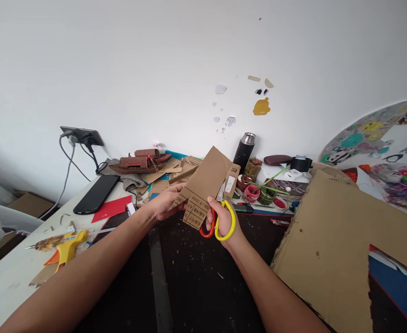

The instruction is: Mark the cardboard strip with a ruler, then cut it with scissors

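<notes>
Left arm (95,273): bare, stretched from the near left toward the middle.
Left hand (166,203): gripping, its fingers (177,187) partly hidden from me.
Right arm (267,286): bare, slanted far and left from the near right.
Right hand (227,221): near the other, thumb (213,202) uppermost, fingers bent.

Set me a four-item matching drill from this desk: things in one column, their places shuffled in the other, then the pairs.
Things
1. Black cylindrical flask with silver metal top
2. Scissors with red and yellow handles
3. Yellow glue gun
4. Brown printed cardboard piece

Places
A. In the right hand
B. In the left hand
C. Behind the paint jars
D. On the white tabletop

Pairs: 1-C; 2-A; 3-D; 4-B
</notes>
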The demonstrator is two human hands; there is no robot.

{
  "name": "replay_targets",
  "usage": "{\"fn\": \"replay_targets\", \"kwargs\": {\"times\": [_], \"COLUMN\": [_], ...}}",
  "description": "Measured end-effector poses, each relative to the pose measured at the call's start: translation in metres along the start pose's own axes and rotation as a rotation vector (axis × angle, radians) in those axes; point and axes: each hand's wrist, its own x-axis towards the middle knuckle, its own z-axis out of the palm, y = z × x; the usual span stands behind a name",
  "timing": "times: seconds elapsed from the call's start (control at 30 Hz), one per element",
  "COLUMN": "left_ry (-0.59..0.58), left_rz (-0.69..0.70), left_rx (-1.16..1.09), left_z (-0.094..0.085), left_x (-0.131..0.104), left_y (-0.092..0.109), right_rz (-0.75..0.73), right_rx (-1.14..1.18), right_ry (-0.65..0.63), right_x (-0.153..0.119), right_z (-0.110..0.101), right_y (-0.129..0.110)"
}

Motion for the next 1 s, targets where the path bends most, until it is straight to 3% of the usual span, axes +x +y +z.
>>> {"fn": "replay_targets", "kwargs": {"times": [0.27,0.43,0.57,0.63,0.77,0.83,1.0], "left_ry": [-0.031,0.045,0.086,0.186,0.617,0.771,0.819], "left_rz": [0.104,0.133,0.038,0.062,0.32,0.395,0.464], "left_rx": [0.071,0.228,0.259,0.17,-0.167,-0.31,-0.409], "left_z": [-0.011,-0.011,-0.005,-0.002,-0.007,-0.014,-0.029], "left_x": [0.003,-0.004,-0.009,-0.006,0.006,0.011,0.017], "left_y": [0.02,0.03,0.033,0.034,0.04,0.043,0.045], "right_rz": [-0.056,-0.069,-0.021,-0.017,-0.007,0.014,0.081], "right_rx": [-0.045,-0.257,-0.336,-0.335,-0.291,-0.263,-0.267], "right_ry": [0.015,-0.135,-0.238,-0.252,-0.256,-0.262,-0.392], "right_x": [0.002,-0.005,-0.011,-0.011,-0.008,-0.008,-0.013], "right_z": [-0.004,-0.004,0.0,0.001,-0.001,-0.001,0.001], "right_y": [-0.007,-0.002,0.002,0.0,-0.006,-0.007,-0.001]}}
